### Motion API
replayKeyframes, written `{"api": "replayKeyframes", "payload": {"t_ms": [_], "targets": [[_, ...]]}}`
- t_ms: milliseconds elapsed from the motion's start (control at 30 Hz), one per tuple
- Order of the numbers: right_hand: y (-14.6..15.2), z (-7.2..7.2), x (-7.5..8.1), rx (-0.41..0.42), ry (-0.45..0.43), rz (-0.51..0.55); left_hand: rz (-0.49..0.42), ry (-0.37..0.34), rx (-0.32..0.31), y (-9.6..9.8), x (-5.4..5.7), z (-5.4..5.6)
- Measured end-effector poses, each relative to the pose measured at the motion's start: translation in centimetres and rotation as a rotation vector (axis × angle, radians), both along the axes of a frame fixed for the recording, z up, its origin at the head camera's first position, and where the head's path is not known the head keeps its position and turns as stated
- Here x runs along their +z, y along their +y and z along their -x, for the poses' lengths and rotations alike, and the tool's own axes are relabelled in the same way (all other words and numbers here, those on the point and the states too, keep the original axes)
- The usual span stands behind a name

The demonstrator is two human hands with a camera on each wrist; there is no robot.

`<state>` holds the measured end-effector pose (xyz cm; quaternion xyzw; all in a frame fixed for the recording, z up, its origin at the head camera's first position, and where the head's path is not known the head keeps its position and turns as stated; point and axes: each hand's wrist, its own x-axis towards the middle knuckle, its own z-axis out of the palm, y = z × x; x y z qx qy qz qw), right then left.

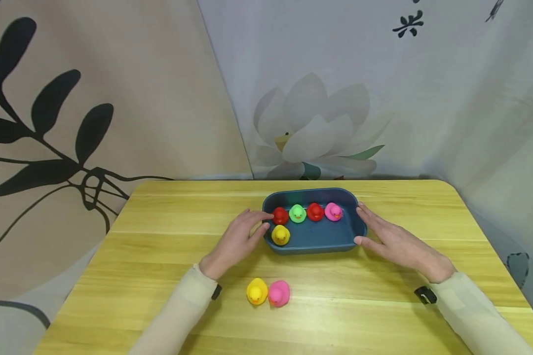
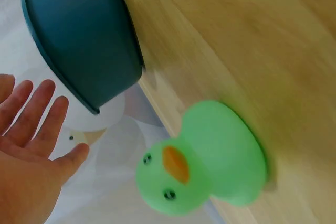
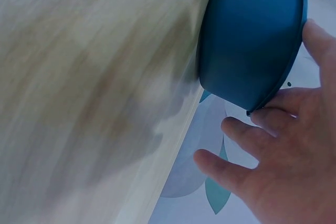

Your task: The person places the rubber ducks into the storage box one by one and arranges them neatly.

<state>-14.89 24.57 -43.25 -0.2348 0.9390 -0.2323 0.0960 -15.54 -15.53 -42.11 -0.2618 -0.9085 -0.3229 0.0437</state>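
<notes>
A dark blue plastic tub [image 1: 320,241] stands on the table, holding two red ducks, one green duck [image 1: 297,213], one pink duck [image 1: 333,212] and one yellow duck [image 1: 281,235]. At its left end is my left hand [image 1: 239,236], fingertips overlapping the rim in the head view. The left wrist view shows that hand with fingers spread, beside the tub's end. My right hand [image 1: 397,241] touches the tub's right end with extended fingers; in the right wrist view its fingertips lie along the rim. Neither hand's fingers curl around anything.
Nearer the front, a yellow duck [image 1: 257,291] and a pink duck [image 1: 279,293] sit side by side on the wooden table [image 1: 360,305]. Close to the left wrist camera is a green duck [image 2: 226,153] on the wood. Printed curtains [image 1: 169,88] hang behind the table.
</notes>
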Motion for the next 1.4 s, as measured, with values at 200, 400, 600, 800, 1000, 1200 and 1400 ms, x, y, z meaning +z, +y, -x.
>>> {"api": "replayKeyframes", "payload": {"t_ms": [200, 400, 600, 800, 1000, 1200, 1400], "targets": [[0.1, -0.1, 0.1, 0.000, 0.000, -0.003, -0.033, -0.015, 0.025, -1.4, -0.1, -0.6], [0.0, 0.0, 0.2, 0.004, -0.001, -0.003, -0.054, -0.040, 0.063, -2.6, -0.3, -1.2], [0.0, 0.0, 0.1, -0.004, -0.008, -0.006, -0.047, -0.064, 0.081, -3.9, -0.7, -1.9], [0.1, 0.0, 0.1, -0.002, -0.012, -0.009, -0.012, -0.113, 0.105, -5.5, -1.1, -2.7], [0.1, 0.0, 0.2, 0.002, -0.001, -0.009, 0.054, -0.123, 0.108, -6.9, -1.4, -3.1], [0.1, 0.0, 0.2, 0.002, -0.004, -0.011, 0.139, -0.098, 0.080, -8.2, -1.8, -3.2], [0.1, 0.0, 0.2, 0.007, 0.000, -0.015, 0.204, -0.118, 0.048, -9.2, -2.0, -3.6]]}}
